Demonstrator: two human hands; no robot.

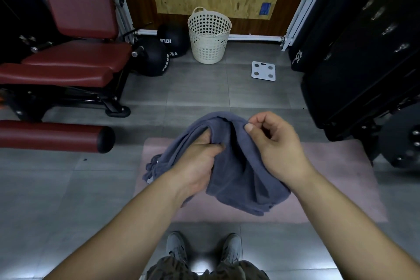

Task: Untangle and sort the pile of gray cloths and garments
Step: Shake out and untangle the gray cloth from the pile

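While left hand (200,161) & right hand (275,141) both hold it, the gray cloth bundle (241,166) sits over a pink mat (336,177).

Gray tiled floor (193,93) runs to a chipboard-panelled wall; red padded weight bench (75,57) at far left, black stacked boxes (354,52) at right. Mat lies on floor just ahead of the person's gray shoes (176,245). Cloth is bunched in folds btwn the hands; can't tell if its lower end touches the mat. Left hand has fingers curled into the folds, gripping them; right hand pinches the top edge w/ thumb & fingers. Cream perforated laundry basket (209,38) stands upright by the wall, well apart from the cloth, two black medicine balls (152,57) just left of it, white bathroom scale (263,70) near its right.
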